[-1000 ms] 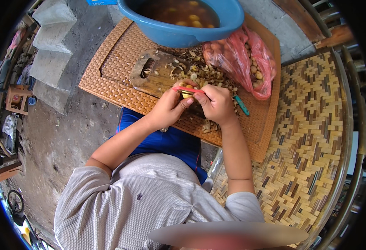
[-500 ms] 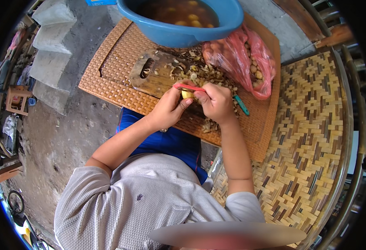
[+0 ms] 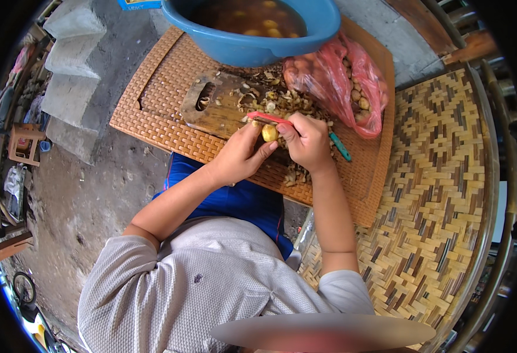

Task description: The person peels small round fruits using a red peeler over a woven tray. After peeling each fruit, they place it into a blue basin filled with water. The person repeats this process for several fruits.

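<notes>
My left hand (image 3: 242, 154) grips a small yellow potato (image 3: 269, 133) between thumb and fingers. In my right hand (image 3: 309, 143) is a red peeler (image 3: 270, 117), its head lying across the top of the potato. Both hands are close together over the near edge of a wooden cutting board (image 3: 223, 115). Brown and pale peelings (image 3: 296, 109) cover the board's right part and spill onto the woven table beside it. A tool with a teal handle (image 3: 340, 147) lies just right of my right hand.
A blue basin (image 3: 246, 50) of brownish water with potatoes stands at the table's far side. Right of it sags a red plastic bag (image 3: 323, 73) of unpeeled potatoes. The brown woven table (image 3: 152, 112) lies beneath. A woven bamboo bench (image 3: 429, 194) stands at right, concrete steps (image 3: 73, 76) at left.
The peeler has tilted and shifted slightly up and left on the potato. More of the potato's yellow surface shows now. Both hands keep their holds.
</notes>
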Tool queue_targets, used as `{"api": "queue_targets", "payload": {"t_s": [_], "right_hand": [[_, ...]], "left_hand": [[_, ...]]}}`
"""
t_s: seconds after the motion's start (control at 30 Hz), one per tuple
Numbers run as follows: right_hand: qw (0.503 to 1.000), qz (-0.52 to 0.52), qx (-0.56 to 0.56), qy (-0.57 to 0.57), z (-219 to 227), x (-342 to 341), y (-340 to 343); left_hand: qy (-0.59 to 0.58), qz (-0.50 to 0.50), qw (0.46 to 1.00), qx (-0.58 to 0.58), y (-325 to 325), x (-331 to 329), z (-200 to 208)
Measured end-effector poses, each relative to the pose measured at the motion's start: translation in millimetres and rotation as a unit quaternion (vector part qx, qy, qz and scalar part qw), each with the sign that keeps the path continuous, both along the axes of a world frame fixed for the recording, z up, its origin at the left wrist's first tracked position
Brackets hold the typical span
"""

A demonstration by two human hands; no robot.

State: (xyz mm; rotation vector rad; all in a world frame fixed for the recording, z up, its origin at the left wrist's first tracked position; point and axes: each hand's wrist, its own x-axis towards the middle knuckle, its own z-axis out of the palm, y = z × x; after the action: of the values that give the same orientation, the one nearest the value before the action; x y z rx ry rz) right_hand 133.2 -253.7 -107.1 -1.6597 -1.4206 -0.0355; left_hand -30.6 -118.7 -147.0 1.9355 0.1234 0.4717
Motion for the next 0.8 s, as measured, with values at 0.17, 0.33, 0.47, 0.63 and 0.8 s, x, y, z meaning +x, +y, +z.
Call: {"api": "queue_targets", "payload": {"t_s": [0.17, 0.33, 0.47, 0.63, 0.8], "right_hand": [[1.0, -0.005, 0.0, 0.024, 3, 0, -3], [0.999, -0.014, 0.006, 0.033, 10, 9, -9], [1.0, -0.027, -0.006, 0.006, 12, 18, -16], [0.999, -0.047, -0.015, 0.008, 10, 22, -17], [0.998, -0.063, -0.01, 0.001, 6, 24, -14]], "left_hand": [[-0.104, -0.019, 0.987, -0.123, 7, 13, 9], [-0.051, -0.099, 0.993, 0.028, 45, 28, 32], [-0.065, -0.161, 0.972, 0.158, 63, 52, 42], [-0.013, -0.241, 0.967, 0.086, 71, 77, 36], [-0.007, -0.306, 0.952, -0.02, 70, 84, 21]]}}
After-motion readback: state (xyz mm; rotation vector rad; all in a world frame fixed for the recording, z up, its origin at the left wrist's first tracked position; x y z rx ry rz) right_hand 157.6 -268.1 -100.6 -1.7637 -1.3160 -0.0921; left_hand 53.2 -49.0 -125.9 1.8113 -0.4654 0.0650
